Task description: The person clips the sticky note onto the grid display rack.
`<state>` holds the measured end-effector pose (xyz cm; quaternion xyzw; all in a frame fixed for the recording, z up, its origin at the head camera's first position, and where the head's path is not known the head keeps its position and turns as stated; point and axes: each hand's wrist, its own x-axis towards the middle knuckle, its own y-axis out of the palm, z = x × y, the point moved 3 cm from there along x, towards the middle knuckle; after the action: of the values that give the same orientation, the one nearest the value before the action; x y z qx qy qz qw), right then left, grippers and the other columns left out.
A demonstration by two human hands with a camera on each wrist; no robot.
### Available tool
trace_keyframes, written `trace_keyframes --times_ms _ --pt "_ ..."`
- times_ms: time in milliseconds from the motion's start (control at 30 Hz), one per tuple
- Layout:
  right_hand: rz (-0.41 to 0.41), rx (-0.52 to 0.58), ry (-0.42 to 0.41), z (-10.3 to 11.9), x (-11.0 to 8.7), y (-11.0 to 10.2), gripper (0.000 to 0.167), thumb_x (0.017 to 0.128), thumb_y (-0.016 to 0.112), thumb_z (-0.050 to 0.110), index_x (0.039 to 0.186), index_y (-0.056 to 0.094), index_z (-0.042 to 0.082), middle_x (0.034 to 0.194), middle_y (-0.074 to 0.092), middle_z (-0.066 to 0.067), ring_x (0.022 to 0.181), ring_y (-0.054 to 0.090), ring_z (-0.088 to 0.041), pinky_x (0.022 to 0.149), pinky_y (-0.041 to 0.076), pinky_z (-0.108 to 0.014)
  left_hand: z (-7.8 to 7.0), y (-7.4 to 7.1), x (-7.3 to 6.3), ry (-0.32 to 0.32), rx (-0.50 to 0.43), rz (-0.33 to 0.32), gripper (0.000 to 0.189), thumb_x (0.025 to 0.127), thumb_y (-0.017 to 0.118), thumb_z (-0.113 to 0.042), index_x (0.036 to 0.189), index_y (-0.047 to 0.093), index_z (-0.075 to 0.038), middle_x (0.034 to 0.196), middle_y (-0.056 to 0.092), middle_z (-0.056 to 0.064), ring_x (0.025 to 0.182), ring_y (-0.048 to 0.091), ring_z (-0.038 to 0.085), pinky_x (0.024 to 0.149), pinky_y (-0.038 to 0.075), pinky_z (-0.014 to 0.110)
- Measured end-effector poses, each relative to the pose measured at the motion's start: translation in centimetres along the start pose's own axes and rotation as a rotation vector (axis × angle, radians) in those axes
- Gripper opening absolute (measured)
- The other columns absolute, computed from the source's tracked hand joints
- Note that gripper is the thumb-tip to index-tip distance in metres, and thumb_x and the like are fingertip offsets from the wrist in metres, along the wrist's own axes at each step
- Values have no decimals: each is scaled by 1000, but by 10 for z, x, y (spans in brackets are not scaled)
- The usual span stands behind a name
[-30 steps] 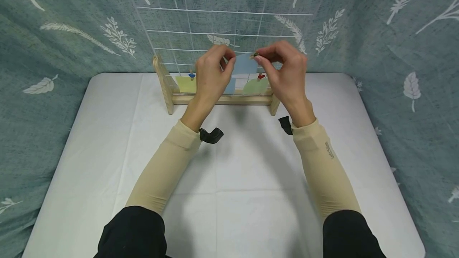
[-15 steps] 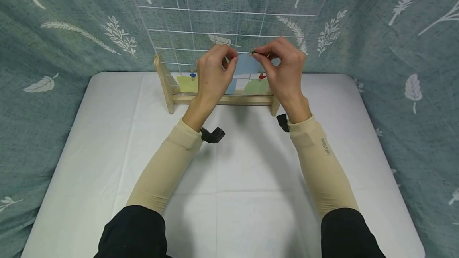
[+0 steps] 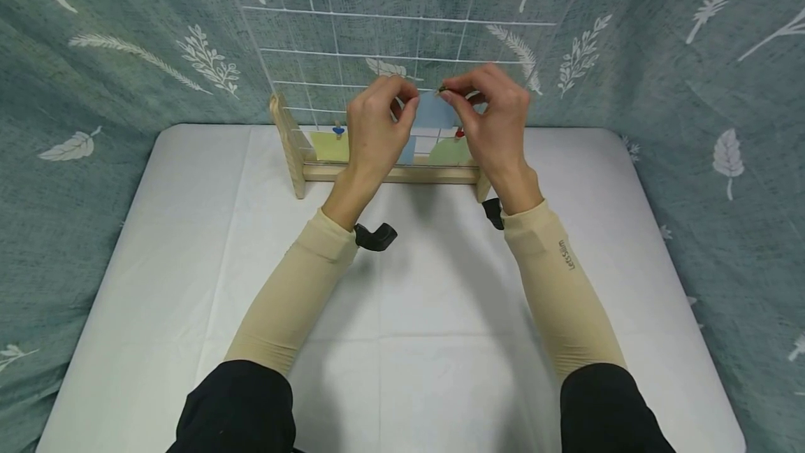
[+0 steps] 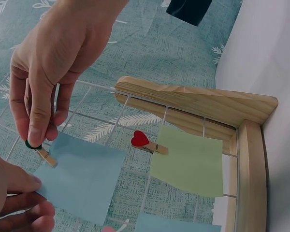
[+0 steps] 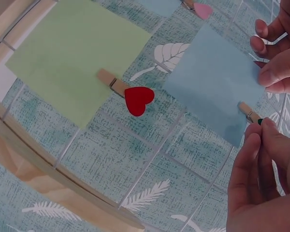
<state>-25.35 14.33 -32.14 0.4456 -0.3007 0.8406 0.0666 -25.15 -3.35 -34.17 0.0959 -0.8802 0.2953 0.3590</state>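
A square blue paper note (image 3: pixel 436 110) lies against the white wire grid (image 3: pixel 402 15). My left hand (image 3: pixel 381 121) pinches its upper left corner between thumb and fingertips. My right hand (image 3: pixel 495 117) squeezes a small wooden clothespin (image 5: pixel 249 112) by its dark green end, thumb against forefinger. In both wrist views the clothespin's wooden tip overlaps the note's edge near a corner. Below, a light green note (image 5: pixel 77 58) hangs under a clothespin with a red heart (image 5: pixel 138 100).
The grid stands in a wooden base (image 3: pixel 402 174) at the back of the white table (image 3: pixel 402 299). A yellow-green note (image 3: pixel 330 146) under a blue-topped clothespin (image 3: pixel 338 130) and another blue note (image 3: pixel 407 151) hang lower down. A leaf-patterned curtain (image 3: pixel 126 89) surrounds the table.
My right hand has shifted slightly left and up with the clothespin, closer to my left hand. The left hand keeps its pinch on the blue note and has barely moved.
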Motion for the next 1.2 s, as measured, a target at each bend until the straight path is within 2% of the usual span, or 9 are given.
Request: trace_keyframes --times_ms 233,500,767,900,1067,1200 --pt "0 -7 22 0 0 1 13 95 79 14 104 81 4 98 76 -13 89 75 -24 75 63 -37 0 0 0 4 -1 -1 8 99 73 -10 96 75 -3 90 74 11 70 68 21 66 53 32" --pt "24 -34 -5 0 -2 2 17 100 73 12 112 81 4 102 75 -16 94 76 -26 76 63 -39 0 0 -1 8 -2 -12 8 99 73 -10 95 75 -3 90 74 11 70 68 21 66 53 33" --pt "-11 -70 2 0 -3 4 18 100 70 4 112 82 8 100 72 -15 93 73 -29 84 59 -39 -1 0 -1 5 -11 -18 7 99 73 -9 95 75 -3 91 74 11 70 68 21 67 54 33" --pt "-27 -86 16 0 -4 4 26 98 69 -4 112 83 11 100 72 -15 98 66 -33 85 55 -45 -2 1 -1 -1 -13 -17 8 99 72 -9 96 75 -3 92 74 12 71 68 22 68 54 34" --pt "-3 -112 -26 -1 -5 4 30 97 66 -6 117 82 10 103 71 -17 99 59 -37 82 51 -48 -2 2 -2 -23 -19 -28 6 99 72 -9 97 75 -4 93 74 11 70 67 21 68 53 33" --pt "18 -131 -54 -2 -6 3 29 99 66 -4 121 80 9 105 70 -18 100 58 -38 82 50 -48 -2 3 -2 -53 -26 -57 8 99 73 -9 104 73 -3 93 76 11 69 69 21 67 54 35"
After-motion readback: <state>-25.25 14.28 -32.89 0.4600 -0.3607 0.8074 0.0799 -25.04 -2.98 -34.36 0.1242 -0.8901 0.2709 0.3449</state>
